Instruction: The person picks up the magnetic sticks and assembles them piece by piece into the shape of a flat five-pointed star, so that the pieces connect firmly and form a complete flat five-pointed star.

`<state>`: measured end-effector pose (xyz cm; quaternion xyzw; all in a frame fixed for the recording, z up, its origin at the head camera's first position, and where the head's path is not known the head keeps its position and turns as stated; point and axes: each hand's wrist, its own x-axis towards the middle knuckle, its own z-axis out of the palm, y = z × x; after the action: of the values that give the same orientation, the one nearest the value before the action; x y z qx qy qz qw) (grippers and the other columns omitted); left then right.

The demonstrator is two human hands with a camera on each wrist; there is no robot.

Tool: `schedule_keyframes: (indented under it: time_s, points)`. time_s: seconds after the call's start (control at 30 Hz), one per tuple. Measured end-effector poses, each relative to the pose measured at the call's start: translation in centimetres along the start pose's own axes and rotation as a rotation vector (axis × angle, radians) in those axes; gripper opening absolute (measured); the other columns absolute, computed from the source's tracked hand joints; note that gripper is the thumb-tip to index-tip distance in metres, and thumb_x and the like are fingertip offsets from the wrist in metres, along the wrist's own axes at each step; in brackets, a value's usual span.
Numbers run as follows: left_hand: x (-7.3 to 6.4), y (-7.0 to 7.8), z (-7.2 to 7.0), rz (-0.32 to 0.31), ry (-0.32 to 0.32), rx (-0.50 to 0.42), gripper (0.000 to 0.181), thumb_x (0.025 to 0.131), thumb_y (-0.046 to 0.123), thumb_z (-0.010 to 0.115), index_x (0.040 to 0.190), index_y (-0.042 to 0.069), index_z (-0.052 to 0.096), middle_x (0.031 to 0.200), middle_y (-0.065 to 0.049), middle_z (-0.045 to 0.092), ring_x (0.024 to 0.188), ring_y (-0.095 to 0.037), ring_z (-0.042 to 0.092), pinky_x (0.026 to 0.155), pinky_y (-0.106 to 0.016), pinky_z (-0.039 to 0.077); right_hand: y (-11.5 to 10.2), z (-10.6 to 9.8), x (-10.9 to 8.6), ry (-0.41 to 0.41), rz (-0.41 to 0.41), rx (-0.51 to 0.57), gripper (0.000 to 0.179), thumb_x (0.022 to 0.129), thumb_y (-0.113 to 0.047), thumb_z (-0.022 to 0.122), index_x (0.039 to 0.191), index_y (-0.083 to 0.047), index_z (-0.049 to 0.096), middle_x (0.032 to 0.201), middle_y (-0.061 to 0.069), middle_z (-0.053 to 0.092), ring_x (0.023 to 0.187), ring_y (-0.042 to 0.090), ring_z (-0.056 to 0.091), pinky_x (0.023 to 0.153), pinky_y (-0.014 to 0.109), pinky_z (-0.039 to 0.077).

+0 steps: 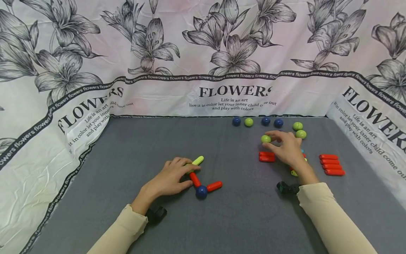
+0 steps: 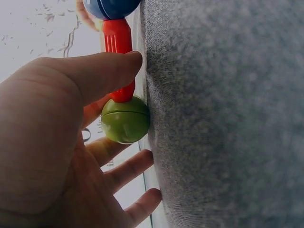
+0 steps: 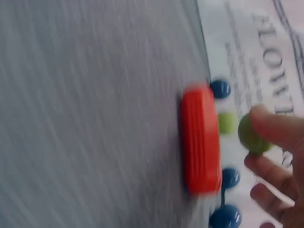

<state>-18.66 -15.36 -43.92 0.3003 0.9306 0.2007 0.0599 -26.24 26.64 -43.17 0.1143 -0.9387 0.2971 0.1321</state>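
My left hand (image 1: 168, 178) pinches a red plastic stick (image 2: 118, 37) between thumb and forefinger. One end of this stick meets a green ball (image 2: 126, 122), mostly covered by my fingers in the head view. A dark blue ball (image 1: 201, 192) sits at its other end, with a second red stick (image 1: 214, 186) running out to the right. Past my left fingers a yellow-green stick (image 1: 198, 160) points up and right. My right hand (image 1: 287, 150) holds another green ball (image 1: 265, 139) between thumb and fingertips, above two short red sticks (image 1: 266, 157) lying side by side.
Along the back of the grey table (image 1: 152, 141) lie blue balls (image 1: 236, 121) and green balls (image 1: 248, 122). Several red sticks (image 1: 331, 164) form a stack at right. Small coloured pieces (image 1: 294, 173) are partly hidden under my right wrist. A flowered cloth (image 1: 234, 95) hangs behind.
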Motion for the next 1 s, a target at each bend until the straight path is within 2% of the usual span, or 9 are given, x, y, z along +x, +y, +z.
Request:
schedule_keyframes:
  time_s: [0.1,0.2,0.3,0.4,0.5,0.57,0.73,0.87,1.0]
  points:
    - [0.0,0.0,0.0,-0.002,-0.001,0.001,0.046,0.096,0.031,0.069,0.142,0.030,0.060,0.148,-0.005,0.052,0.139,-0.028,0.042,0.105,-0.055,0.035,-1.4,1.1,-0.6,-0.028,-0.106,0.093,0.038,0.086,-0.019,0.083,0.121,-0.009,0.071,0.103,0.014,0.075,0.094,0.031,0.061,0.084,0.047,0.021]
    - [0.0,0.0,0.1,-0.002,-0.001,-0.001,0.047,0.097,0.031,0.069,0.142,0.030,0.060,0.149,-0.005,0.052,0.139,-0.028,0.042,0.105,-0.055,0.035,-3.0,2.1,-1.6,-0.106,-0.169,0.166,0.036,0.085,-0.019,0.084,0.119,-0.014,0.072,0.102,0.005,0.075,0.090,0.024,0.063,0.084,0.041,0.025]
    - [0.1,0.0,0.1,-0.001,0.002,-0.004,0.047,0.097,0.031,0.069,0.142,0.029,0.060,0.149,-0.005,0.052,0.139,-0.028,0.042,0.106,-0.056,0.034,-4.5,3.0,-2.7,-0.220,-0.215,0.229,0.035,0.086,-0.021,0.083,0.118,-0.018,0.071,0.103,-0.002,0.073,0.090,0.018,0.064,0.087,0.038,0.039]
    - [0.1,0.0,0.1,-0.001,0.003,-0.006,0.046,0.097,0.030,0.069,0.142,0.029,0.060,0.149,-0.005,0.052,0.139,-0.028,0.042,0.106,-0.056,0.034,-5.7,3.8,-3.6,-0.363,-0.247,0.287,0.035,0.086,-0.023,0.083,0.118,-0.020,0.070,0.103,-0.005,0.071,0.089,0.016,0.064,0.082,0.033,0.051]
    - [0.2,0.1,0.1,-0.001,0.003,-0.009,0.046,0.097,0.030,0.069,0.142,0.028,0.060,0.149,-0.006,0.052,0.139,-0.029,0.042,0.106,-0.056,0.034,-6.6,4.5,-4.3,-0.485,-0.264,0.311,0.034,0.087,-0.026,0.082,0.119,-0.022,0.069,0.105,-0.008,0.070,0.091,0.014,0.063,0.082,0.029,0.052]
    - [0.2,0.1,0.1,-0.006,0.001,-0.008,0.046,0.097,0.031,0.069,0.142,0.029,0.060,0.149,-0.006,0.052,0.140,-0.029,0.042,0.107,-0.056,0.034,-7.3,4.8,-4.6,-0.536,-0.274,0.306,0.034,0.088,-0.029,0.081,0.119,-0.024,0.069,0.106,-0.010,0.068,0.091,0.012,0.062,0.083,0.029,0.050]
    - [0.2,0.1,0.2,-0.014,-0.002,0.006,0.047,0.096,0.031,0.070,0.142,0.030,0.060,0.149,-0.005,0.052,0.140,-0.028,0.042,0.107,-0.056,0.034,-8.8,5.6,-5.5,-0.557,-0.315,0.223,0.035,0.090,-0.035,0.078,0.123,-0.027,0.069,0.101,-0.014,0.064,0.088,0.009,0.055,0.081,0.031,0.037]
    - [0.1,0.1,0.1,-0.013,-0.006,0.002,0.048,0.096,0.031,0.070,0.143,0.030,0.059,0.149,-0.005,0.051,0.140,-0.029,0.042,0.108,-0.057,0.033,-9.8,6.4,-6.0,-0.523,-0.368,0.104,0.035,0.088,-0.039,0.079,0.121,-0.031,0.071,0.092,-0.015,0.055,0.080,0.005,0.045,0.075,0.030,0.029]
    - [0.1,0.1,0.1,-0.011,-0.003,0.002,0.048,0.096,0.032,0.071,0.143,0.030,0.059,0.149,-0.005,0.052,0.139,-0.028,0.042,0.107,-0.056,0.034,-10.4,7.3,-6.2,-0.479,-0.396,0.086,0.027,0.087,-0.040,0.081,0.112,-0.034,0.073,0.087,-0.013,0.050,0.076,0.003,0.039,0.074,0.030,0.026]
